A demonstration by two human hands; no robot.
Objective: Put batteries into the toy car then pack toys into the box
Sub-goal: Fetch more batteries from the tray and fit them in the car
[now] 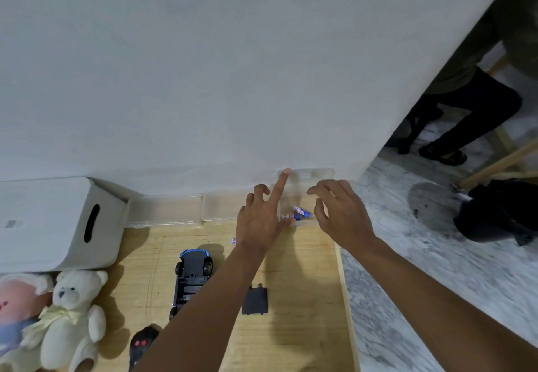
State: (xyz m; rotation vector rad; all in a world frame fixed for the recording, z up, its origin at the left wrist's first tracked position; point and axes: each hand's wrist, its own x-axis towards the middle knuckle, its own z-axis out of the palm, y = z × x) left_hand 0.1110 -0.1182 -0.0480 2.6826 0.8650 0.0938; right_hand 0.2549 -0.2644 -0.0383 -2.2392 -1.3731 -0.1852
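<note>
Two blue cylindrical batteries [297,213] lie inside a small clear plastic case [320,174]. I see the left hand [259,220] touching its top edge with a straight index finger, the right hand [340,214] hovering loosely curved, holding nothing. Upturned, the glossy blue toy car [193,272] rests on the pale wooden table [305,299].

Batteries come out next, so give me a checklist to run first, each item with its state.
1. Clear case lid raised: ok, it leans against the wall, touched by the index finger of the left hand.
2. Batteries reachable: ok, two lie in the case.
3. Toy car underside up: ok.
4. Battery cover off: ok, lies beside the car.
5. Both hands free: ok, right hand hovers above the case, no grip on anything.
6. Car's battery slots empty: cannot tell.
</note>
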